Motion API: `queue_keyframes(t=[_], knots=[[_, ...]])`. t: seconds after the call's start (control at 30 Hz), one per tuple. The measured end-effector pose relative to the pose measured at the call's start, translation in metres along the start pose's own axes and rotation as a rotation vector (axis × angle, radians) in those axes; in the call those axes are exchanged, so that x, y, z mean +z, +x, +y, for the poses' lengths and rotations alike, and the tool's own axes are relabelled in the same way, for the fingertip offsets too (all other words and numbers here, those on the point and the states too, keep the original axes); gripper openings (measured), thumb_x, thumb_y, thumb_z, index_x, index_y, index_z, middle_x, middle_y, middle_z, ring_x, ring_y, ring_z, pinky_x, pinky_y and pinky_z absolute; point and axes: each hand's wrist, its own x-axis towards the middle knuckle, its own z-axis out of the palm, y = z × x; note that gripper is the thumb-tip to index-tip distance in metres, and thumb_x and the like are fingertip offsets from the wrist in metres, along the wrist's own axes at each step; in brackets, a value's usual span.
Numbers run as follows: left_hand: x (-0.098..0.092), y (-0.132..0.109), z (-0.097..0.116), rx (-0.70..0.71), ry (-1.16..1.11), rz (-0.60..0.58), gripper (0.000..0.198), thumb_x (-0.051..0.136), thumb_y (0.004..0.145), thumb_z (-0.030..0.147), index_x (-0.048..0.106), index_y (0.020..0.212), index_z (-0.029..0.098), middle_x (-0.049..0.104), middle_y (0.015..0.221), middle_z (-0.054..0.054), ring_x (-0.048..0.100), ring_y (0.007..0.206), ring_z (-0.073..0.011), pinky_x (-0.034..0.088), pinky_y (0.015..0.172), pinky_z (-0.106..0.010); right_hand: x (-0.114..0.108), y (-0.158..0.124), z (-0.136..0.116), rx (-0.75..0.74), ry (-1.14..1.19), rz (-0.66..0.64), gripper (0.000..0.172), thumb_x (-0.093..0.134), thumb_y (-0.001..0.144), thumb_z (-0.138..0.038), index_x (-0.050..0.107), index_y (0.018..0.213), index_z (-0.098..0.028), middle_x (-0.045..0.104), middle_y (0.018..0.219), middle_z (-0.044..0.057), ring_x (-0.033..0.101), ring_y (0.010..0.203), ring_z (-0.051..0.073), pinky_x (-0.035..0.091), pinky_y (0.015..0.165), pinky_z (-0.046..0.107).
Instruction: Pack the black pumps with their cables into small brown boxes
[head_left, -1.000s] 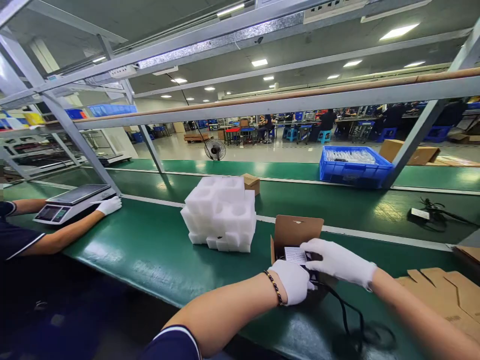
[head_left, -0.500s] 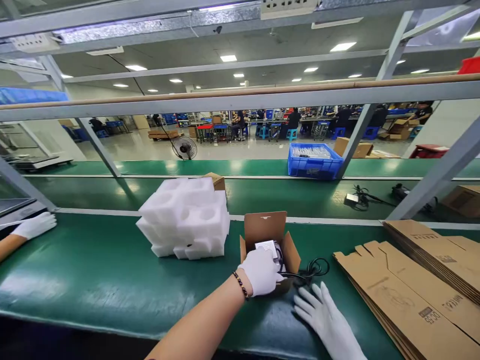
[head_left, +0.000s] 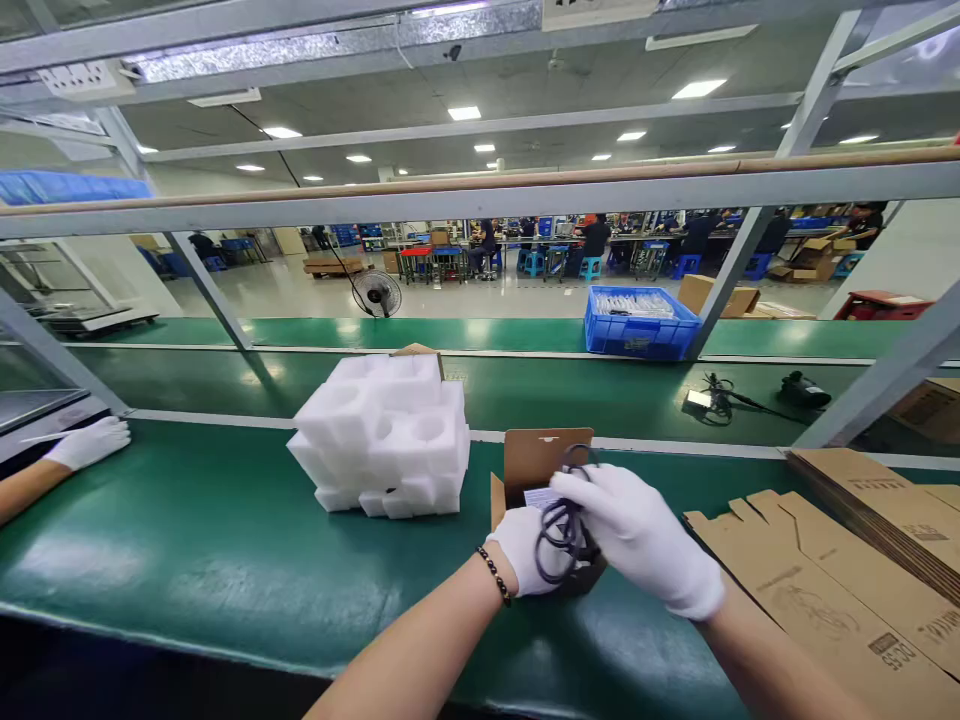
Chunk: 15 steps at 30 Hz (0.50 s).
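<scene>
- The right hand (head_left: 637, 535), in a white glove, has its thumb and fingers pinched together on a looped black cord (head_left: 559, 535).
- The left hand (head_left: 527, 550), also gloved, is at the near left of the cardboard box (head_left: 546, 455); its fingers are hidden behind the cord, so I cannot tell whether they are apart or clamped on something.
- The cord hangs to the left of the right hand's fingertips, in front of the box, whose far flap stands up.
- A pale printed item (head_left: 537, 497) shows inside the box, between the hands and that flap.
- Left of the box stands a white foam stack (head_left: 386, 440).
- Right of the right hand lie flattened cartons (head_left: 832, 590).
- Farther off, to the right, sits a blue crate (head_left: 641, 335).
</scene>
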Motion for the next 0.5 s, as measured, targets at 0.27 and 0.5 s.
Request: queue_keyframes(t=[0.27,0.5], knots=[[-0.006,-0.009,0.015,-0.234,-0.069,-0.054,0.039,0.048,0.089,0.028,0.058,0.124,0.015,0.063,0.12,-0.016,0.06,0.111,-0.0278,0.047,0.1,-0.042,0.047,0.034,-0.006,0.026,-0.534,-0.195,0.015,0.053,0.082,-0.014,0.068,0.085,-0.016,0.064,0.094,0.012,0.056,0.082,0.024,0.038,0.067,0.035],[-0.002,-0.034,0.012,-0.305,-0.083,-0.114,0.029,0.044,0.084,0.014,0.065,0.105,0.012,0.068,0.105,-0.014,0.066,0.097,-0.0306,0.053,0.087,-0.047,0.047,0.01,-0.002,0.408,-0.193,-0.773,0.04,0.032,0.098,-0.028,0.053,0.128,-0.015,0.069,0.098,0.011,0.065,0.085,0.027,0.043,0.069,0.035]])
